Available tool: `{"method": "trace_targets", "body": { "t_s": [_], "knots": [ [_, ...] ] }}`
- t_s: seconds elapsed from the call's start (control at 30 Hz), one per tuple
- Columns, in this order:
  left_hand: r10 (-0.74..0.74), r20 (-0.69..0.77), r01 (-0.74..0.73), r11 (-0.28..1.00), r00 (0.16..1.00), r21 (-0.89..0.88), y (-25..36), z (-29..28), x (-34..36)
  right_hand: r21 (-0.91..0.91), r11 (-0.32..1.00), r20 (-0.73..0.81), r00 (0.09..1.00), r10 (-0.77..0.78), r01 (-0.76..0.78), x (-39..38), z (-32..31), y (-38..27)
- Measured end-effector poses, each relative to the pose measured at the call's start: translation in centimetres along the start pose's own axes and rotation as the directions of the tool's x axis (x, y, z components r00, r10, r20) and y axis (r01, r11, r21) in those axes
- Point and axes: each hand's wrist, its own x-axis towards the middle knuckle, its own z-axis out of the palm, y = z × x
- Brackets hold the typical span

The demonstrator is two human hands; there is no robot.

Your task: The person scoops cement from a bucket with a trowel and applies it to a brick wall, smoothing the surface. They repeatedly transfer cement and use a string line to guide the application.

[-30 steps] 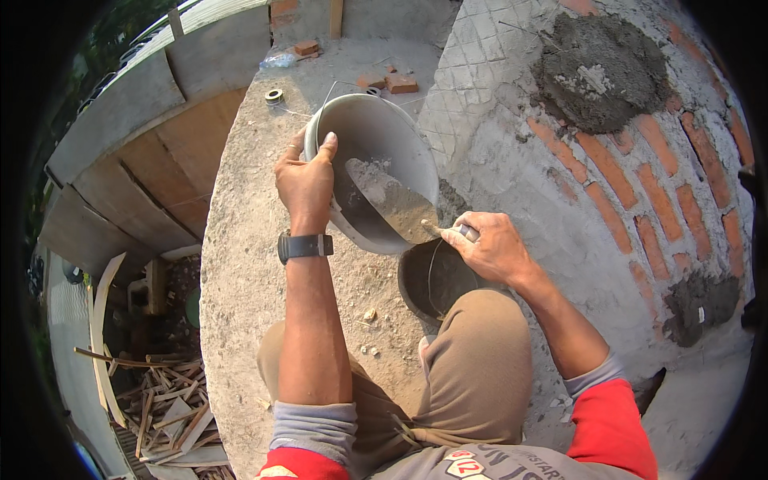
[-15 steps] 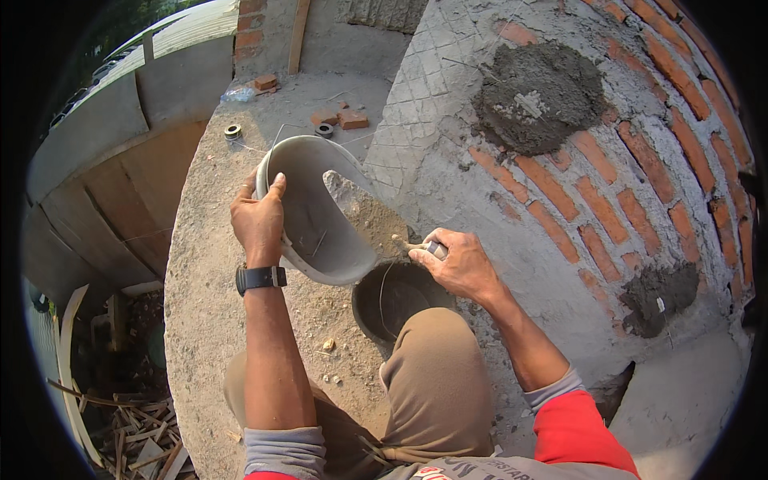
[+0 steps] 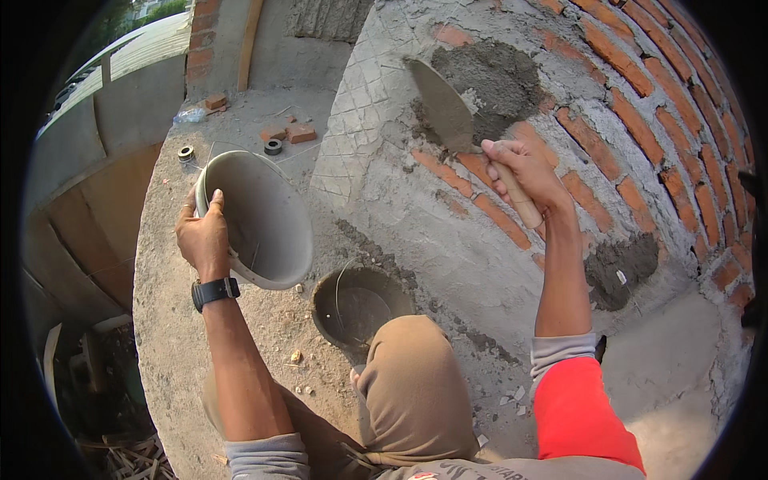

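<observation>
My left hand (image 3: pixel 203 234) grips the rim of a pale grey bucket (image 3: pixel 276 224), thumb over the edge. The bucket is tilted, its mouth toward me. In my right hand (image 3: pixel 524 174) is the wooden handle of a trowel (image 3: pixel 444 108); its broad blade points up and away to the left. That blade lies over the left edge of a wet mortar patch (image 3: pixel 500 76) on the brick wall (image 3: pixel 592 144); whether it touches the mortar I cannot tell. Below, a dark bucket (image 3: pixel 364 308) with a thin wire handle stands beside my knee.
Two spools of wire (image 3: pixel 273 146) and broken brick pieces (image 3: pixel 300 134) lie on the concrete ledge (image 3: pixel 172 312) beyond the pale bucket. A lower mortar patch (image 3: pixel 620 270) sits at the right. The ledge drops off on the left, with scrap wood (image 3: pixel 132 460) below.
My right hand has swung up and right from the pale bucket's mouth to the wall, bringing the trowel to the upper mortar patch. My left hand still holds the pale bucket.
</observation>
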Motion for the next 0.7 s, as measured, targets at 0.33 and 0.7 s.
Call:
{"method": "trace_targets", "body": {
  "t_s": [0.33,0.7],
  "knots": [
    [0.092,0.045,-0.083,0.983,0.995,-0.162,0.0,0.4,0.1,-0.658,0.752,-0.242,0.938,-0.249,0.030,-7.3,-2.0,1.4],
    [0.370,0.324,-0.199,0.867,0.871,-0.456,3.5,-0.8,-2.0,-0.860,-0.025,0.470,0.773,-0.427,0.509,-2.1,22.3,0.0]
  ]
}}
